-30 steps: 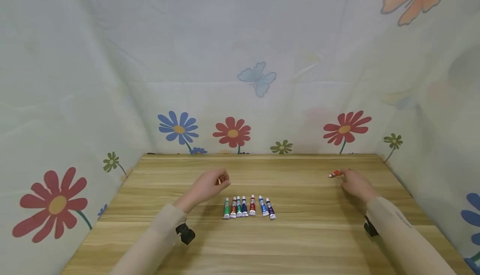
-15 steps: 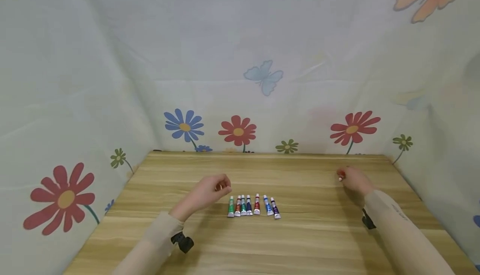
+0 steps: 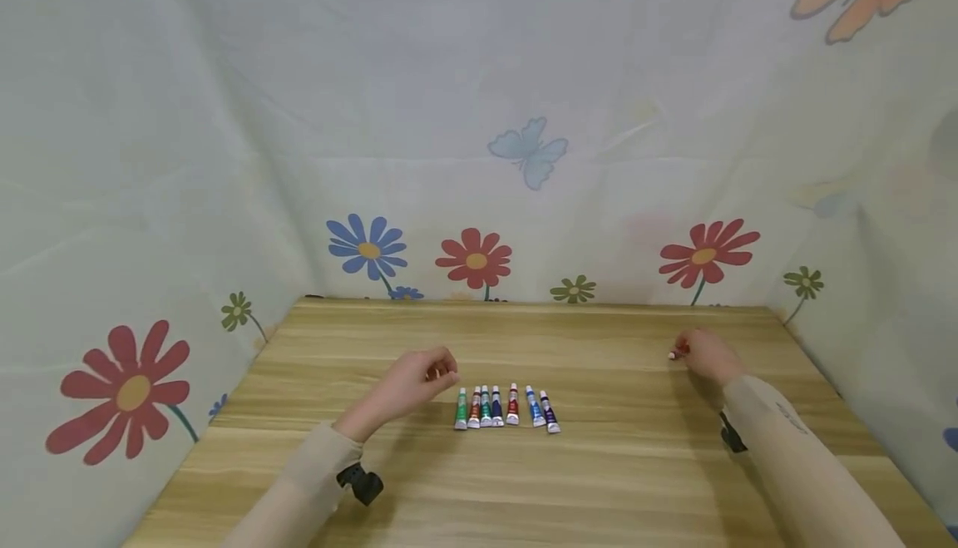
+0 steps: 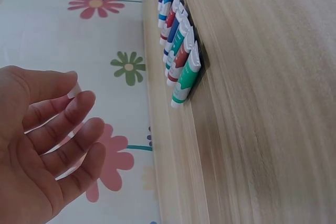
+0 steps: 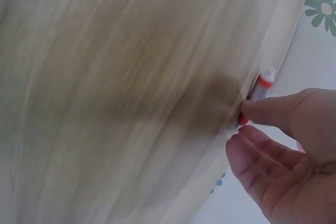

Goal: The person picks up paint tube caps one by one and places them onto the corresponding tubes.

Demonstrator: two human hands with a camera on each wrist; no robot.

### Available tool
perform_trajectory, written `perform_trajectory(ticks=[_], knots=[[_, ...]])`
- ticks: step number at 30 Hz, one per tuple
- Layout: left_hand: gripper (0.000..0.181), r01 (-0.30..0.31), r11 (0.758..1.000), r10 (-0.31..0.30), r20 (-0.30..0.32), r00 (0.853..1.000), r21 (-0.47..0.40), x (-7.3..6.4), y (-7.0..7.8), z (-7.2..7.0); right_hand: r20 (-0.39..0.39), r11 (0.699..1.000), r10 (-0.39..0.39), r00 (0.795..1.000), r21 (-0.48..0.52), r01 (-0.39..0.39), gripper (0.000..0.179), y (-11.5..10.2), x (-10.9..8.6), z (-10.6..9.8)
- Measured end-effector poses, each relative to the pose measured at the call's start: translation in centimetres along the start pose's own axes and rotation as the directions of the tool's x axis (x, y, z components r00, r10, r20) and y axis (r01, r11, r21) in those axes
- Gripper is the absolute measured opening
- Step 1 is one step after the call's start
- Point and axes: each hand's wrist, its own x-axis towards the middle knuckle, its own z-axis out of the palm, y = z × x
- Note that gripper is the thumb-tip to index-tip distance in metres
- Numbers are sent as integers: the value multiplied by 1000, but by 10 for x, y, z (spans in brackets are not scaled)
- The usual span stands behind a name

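My right hand (image 3: 711, 355) pinches a small red paint tube (image 5: 259, 91) with a white cap between thumb and fingers at the right of the table. Fingers and thumb hide part of that tube. To the left, my left hand (image 3: 415, 377) hovers above the table with loosely bent fingers and holds nothing. Beside it, several paint tubes lie in a row, caps toward the far edge. A green tube (image 3: 461, 409) is at the row's left end, a red tube (image 3: 512, 405) stands a little apart, and a purple tube (image 3: 550, 413) lies slanted at the right end.
The wooden table (image 3: 599, 481) ends at a cloth backdrop (image 3: 404, 116) printed with flowers and butterflies. Similar cloth closes in both sides. A dark wrist device (image 3: 361, 483) is strapped to the left forearm.
The red tube lay at my right fingertips with its cap to the left; it was turned and is now pinched, mostly covered by the hand. The head view shifted slightly. The row stays put.
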Motion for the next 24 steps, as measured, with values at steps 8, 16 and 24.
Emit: perform_trajectory(ticks=[8,16,24], knots=[[6,-10,1000,10,27,1000,12,5,4,3,-46,996,-38,998,-78,34,7,9,-11,-1],[6,-13,1000,12,47,999,12,17,9,5,-72,992,-33,997,-127,23,6,18,-23,-5],[8,-48,999,46,65,997,24,24,13,9,-65,992,-9,998,-123,1,8,36,-34,-12]])
